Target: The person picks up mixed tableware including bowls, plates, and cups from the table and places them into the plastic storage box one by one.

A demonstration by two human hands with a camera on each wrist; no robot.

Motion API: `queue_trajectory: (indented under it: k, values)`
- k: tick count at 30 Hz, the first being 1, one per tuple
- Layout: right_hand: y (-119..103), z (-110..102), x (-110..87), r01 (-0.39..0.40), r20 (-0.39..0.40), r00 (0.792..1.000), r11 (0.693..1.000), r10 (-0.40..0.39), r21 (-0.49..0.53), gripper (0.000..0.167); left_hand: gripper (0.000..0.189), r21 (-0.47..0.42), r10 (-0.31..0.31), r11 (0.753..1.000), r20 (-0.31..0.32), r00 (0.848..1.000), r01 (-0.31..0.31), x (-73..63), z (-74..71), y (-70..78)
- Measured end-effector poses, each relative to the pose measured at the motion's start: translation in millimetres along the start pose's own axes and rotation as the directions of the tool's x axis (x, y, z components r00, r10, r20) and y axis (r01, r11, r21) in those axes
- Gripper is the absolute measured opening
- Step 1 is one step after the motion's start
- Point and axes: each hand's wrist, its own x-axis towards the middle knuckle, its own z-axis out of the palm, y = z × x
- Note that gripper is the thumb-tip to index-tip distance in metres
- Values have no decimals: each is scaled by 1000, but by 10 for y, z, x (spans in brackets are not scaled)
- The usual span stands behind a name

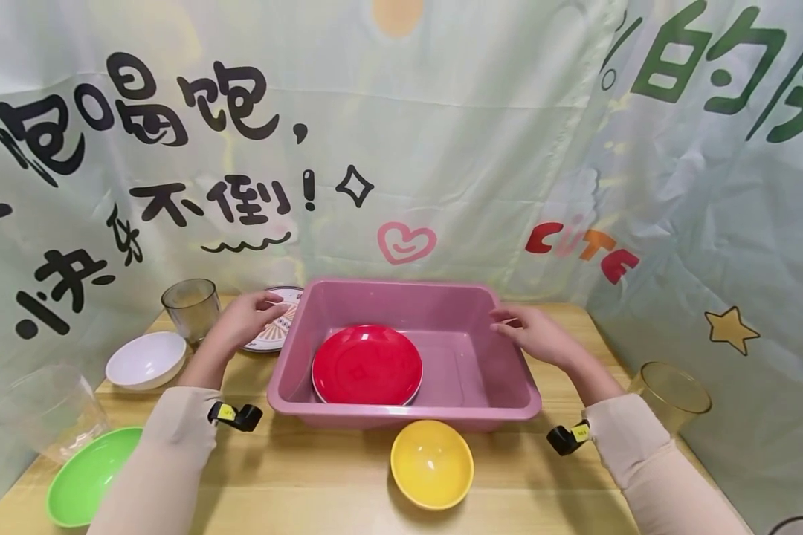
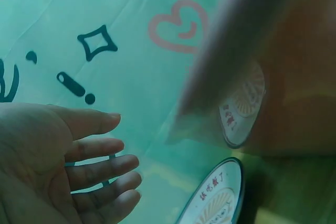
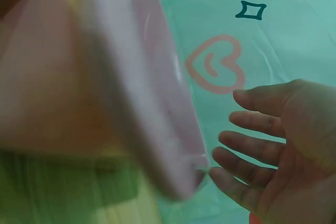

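Note:
A pink rectangular basin (image 1: 401,411) stands on the wooden table with a red plate (image 1: 368,364) inside its left half; a white edge shows under the plate. My left hand (image 1: 244,323) hovers just left of the basin, above a patterned white plate (image 1: 268,340) that it partly covers. In the left wrist view its fingers (image 2: 102,174) are spread and relaxed, with nothing held. My right hand (image 1: 535,336) is at the basin's right rim, fingertips overlapping it in the head view. Its fingers (image 3: 252,145) are loosely extended around no object in the right wrist view.
A yellow bowl (image 1: 431,464) sits in front of the basin. At left are a green bowl (image 1: 90,475), a white bowl (image 1: 146,362), a grey glass (image 1: 190,308) and a clear cup (image 1: 47,409). An amber glass (image 1: 672,397) stands right. Printed curtains (image 1: 442,148) enclose the table.

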Motion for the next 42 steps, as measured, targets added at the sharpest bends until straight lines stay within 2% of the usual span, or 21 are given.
queue_trajectory:
  k: [7, 13, 21, 24, 28, 32, 36, 38, 42]
  values:
    - [98, 59, -138, -66, -86, 994, 998, 65, -11, 40, 52, -136, -50, 990, -22, 999, 46, -67, 47, -171]
    - [168, 101, -252, -114, -124, 985, 993, 116, 19, 45, 57, -246, -130, 963, -62, 990, 111, -108, 109, -333]
    - [248, 262, -286, -171, -105, 977, 978, 185, 122, 56, 55, -286, -219, 943, -138, 966, 173, -145, 200, -528]
    - [279, 317, -297, -182, -102, 975, 974, 197, 137, 61, 54, -279, -231, 944, -172, 957, 178, -153, 241, -587]
    - [309, 360, -321, -178, -99, 975, 966, 199, 188, 63, 52, -294, -270, 935, -230, 935, 198, -158, 299, -661]
    - [349, 392, -358, -200, -86, 969, 944, 230, 263, 62, 48, -343, -334, 909, -264, 905, 236, -150, 351, -734]
    - [391, 425, -390, -221, -78, 961, 909, 264, 354, 61, 45, -366, -389, 888, -277, 879, 277, -145, 376, -814]
    - [398, 440, -394, -220, -77, 959, 885, 274, 412, 61, 45, -370, -406, 881, -277, 871, 294, -145, 382, -857]
    - [395, 453, -382, -226, -63, 953, 835, 296, 501, 61, 45, -356, -413, 882, -274, 869, 307, -135, 383, -920]
